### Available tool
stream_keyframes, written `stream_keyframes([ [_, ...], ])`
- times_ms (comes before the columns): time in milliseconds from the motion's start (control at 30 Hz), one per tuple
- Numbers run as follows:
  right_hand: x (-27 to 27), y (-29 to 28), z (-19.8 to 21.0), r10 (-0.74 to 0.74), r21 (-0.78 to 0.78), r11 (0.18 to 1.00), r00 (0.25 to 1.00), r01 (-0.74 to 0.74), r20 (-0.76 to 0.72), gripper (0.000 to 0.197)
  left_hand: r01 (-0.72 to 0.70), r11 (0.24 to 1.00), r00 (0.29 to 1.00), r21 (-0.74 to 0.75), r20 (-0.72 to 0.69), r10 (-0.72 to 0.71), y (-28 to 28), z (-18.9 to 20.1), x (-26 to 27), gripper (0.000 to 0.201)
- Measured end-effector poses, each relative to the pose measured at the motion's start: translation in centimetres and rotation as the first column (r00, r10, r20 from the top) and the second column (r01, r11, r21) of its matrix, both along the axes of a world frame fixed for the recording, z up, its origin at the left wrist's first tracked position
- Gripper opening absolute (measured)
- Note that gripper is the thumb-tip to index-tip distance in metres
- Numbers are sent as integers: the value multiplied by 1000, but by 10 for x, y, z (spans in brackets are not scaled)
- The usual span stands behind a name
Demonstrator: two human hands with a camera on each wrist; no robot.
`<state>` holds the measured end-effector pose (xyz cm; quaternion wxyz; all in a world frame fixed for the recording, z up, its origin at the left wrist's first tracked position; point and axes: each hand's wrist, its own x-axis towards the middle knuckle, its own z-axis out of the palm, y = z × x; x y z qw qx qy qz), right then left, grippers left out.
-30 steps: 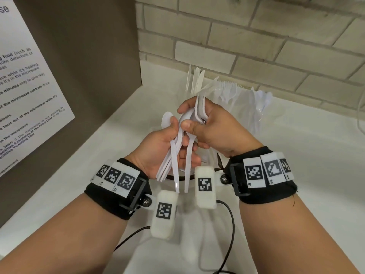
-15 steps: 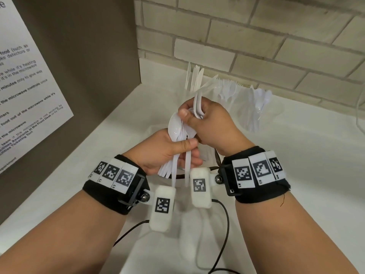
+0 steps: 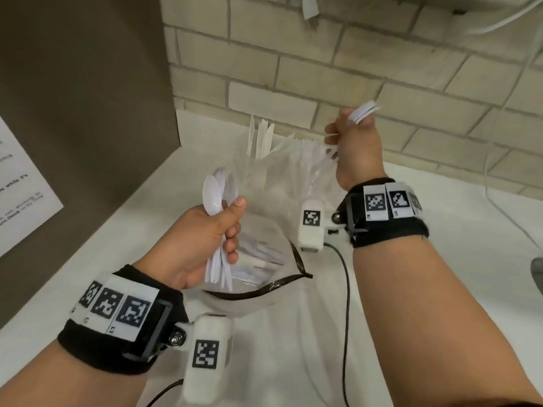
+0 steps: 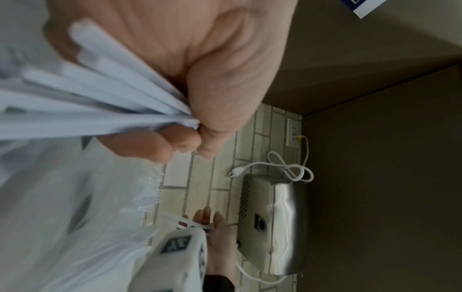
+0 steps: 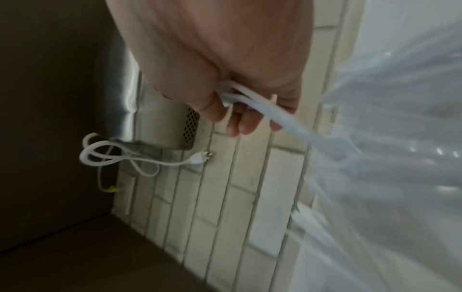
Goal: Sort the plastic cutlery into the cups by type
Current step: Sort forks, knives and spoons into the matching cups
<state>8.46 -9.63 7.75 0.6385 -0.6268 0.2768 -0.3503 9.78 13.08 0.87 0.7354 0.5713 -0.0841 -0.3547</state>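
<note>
My left hand (image 3: 211,239) grips a bunch of white plastic spoons (image 3: 214,195) by the handles, bowls up, above a clear container (image 3: 296,259) with a black rim that holds more white cutlery. In the left wrist view the handles (image 4: 100,94) fan out from that fist (image 4: 195,126). My right hand (image 3: 352,142) is raised at the back right and pinches a few white pieces (image 3: 364,111) that look like forks. In the right wrist view (image 5: 232,106) their heads are blurred. Behind stand clear cups, one with knives (image 3: 261,136), one with forks (image 3: 308,151).
A brown panel (image 3: 88,98) with a printed notice closes the left side. The brick wall (image 3: 323,69) runs along the back of the white counter (image 3: 440,274). A black cable (image 3: 346,289) trails between my arms. A steel appliance (image 4: 275,227) with a white cord hangs on the wall.
My hands have separated: the right hand pulled a few pieces out of the bunch and rose to the back right. The left hand stays low with the spoons.
</note>
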Motion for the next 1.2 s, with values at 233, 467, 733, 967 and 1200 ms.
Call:
stream_keyframes([
  [233,47,-46,-36,-86,-229,968,992,105,88,20,55,998,994,2,97,-55,-11,10,4,25],
  [467,62,-66,-73,-38,-169,986,985,8,-171,43,49,999,996,5,69,-50,-11,4,9,26],
  [733,59,-61,-68,-70,-405,901,869,-156,-489,34,29,998,996,54,81,-33,-17,-2,5,28],
  [967,5,10,-2,190,-441,849,947,-291,-261,15,73,990,984,121,155,-92,-23,7,0,31],
  [1200,-57,70,0,399,-493,472,676,-731,-620,68,209,954,917,217,294,-268,-28,14,-17,15],
])
